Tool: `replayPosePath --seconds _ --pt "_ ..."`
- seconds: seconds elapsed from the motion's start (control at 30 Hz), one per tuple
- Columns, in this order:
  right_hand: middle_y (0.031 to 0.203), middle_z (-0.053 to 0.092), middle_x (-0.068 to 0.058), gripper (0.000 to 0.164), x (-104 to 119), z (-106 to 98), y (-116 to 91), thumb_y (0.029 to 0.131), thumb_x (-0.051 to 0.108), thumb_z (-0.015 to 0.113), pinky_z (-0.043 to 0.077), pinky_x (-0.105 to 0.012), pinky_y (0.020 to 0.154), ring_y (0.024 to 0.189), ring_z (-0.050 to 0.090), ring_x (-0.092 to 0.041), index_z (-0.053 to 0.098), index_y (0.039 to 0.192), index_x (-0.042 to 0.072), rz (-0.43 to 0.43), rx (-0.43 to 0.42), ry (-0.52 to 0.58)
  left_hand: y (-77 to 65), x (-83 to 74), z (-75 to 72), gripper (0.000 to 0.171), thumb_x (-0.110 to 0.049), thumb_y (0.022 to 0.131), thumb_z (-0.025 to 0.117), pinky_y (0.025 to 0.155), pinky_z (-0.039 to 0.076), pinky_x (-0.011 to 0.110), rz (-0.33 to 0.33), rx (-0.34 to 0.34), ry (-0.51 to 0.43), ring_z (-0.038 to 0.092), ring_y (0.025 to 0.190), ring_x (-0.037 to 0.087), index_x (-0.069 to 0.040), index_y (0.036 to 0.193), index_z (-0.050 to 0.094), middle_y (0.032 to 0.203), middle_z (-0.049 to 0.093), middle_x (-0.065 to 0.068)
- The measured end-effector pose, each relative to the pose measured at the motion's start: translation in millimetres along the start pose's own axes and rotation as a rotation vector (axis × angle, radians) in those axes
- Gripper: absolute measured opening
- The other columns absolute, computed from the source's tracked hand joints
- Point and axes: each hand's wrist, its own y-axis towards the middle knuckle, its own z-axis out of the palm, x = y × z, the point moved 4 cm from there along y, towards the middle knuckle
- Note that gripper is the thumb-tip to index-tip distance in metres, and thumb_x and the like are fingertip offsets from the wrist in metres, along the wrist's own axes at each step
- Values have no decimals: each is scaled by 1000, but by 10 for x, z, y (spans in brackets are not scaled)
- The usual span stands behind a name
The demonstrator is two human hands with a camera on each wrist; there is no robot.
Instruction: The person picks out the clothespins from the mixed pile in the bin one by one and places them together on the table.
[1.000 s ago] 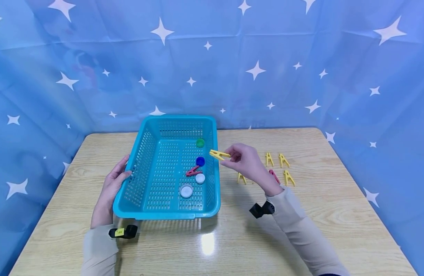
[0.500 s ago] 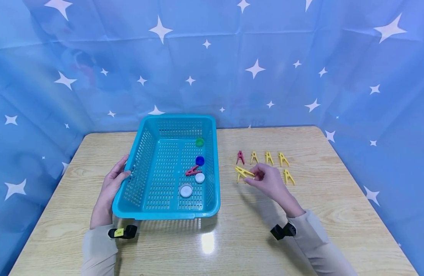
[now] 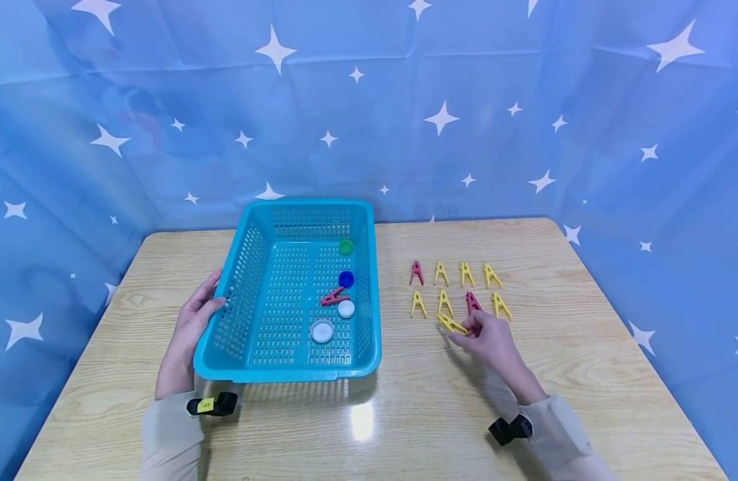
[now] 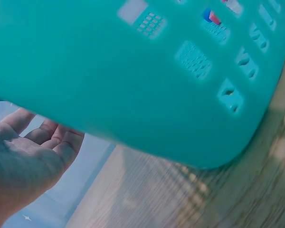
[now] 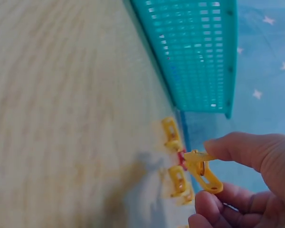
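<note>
My right hand (image 3: 489, 341) pinches a yellow clothespin (image 3: 451, 325) between thumb and fingers, just in front of the near row of clothespins. In the right wrist view the same yellow clothespin (image 5: 204, 172) is held by its handle end. A red clothespin (image 3: 473, 302) lies beside the fingers, partly hidden by them. Another yellow clothespin (image 3: 445, 302) lies just behind the held one. On the left, my left hand (image 3: 191, 327) grips the left side of a turquoise plastic basket (image 3: 208, 357); in the left wrist view the fingers (image 4: 64, 142) show below the basket's edge.
Inside the basket are a green cap (image 3: 346, 247), a blue cap (image 3: 346, 279), a red clothespin (image 3: 334, 297) and two white caps. Several clothespins stand in two rows on the wooden table (image 3: 429, 414). A blue starry curtain (image 3: 320, 100) hangs behind.
My right hand has carried the yellow clothespin from the basket's right rim rightward and nearer, to the front of the near row. The left hand has stayed at the basket.
</note>
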Motion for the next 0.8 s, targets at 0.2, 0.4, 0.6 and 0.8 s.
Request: replayPosePath --seconds 0.2,0.4,0.6,0.8 --pt "64 54 -1 23 -115 47 -47 74 13 78 38 -24 52 57 46 -12 58 75 2 44 17 -32 1 2 -8 55 -20 98 49 78 47 17 18 5 1 46 108 4 -21 149 29 122 45 -12" --pt "63 53 -1 24 -174 97 -71 73 14 78 38 -26 51 56 46 -13 56 72 4 89 54 -57 -2 -1 0 54 -20 98 49 79 48 17 20 3 -9 46 109 4 -21 149 29 122 45 -12" --pt "62 52 -2 28 -168 156 -94 73 18 77 38 -28 51 55 45 -15 52 69 5 169 129 -85 -3 -4 10 54 -20 98 50 79 48 17 9 2 -25 45 110 5 -22 148 29 127 43 -8" --pt "59 47 -1 35 -122 206 -95 73 24 77 34 -28 50 53 42 -15 48 65 7 167 168 -147 -2 -2 11 54 -21 98 49 80 47 17 6 -3 -10 45 111 6 -23 148 30 129 43 -7"
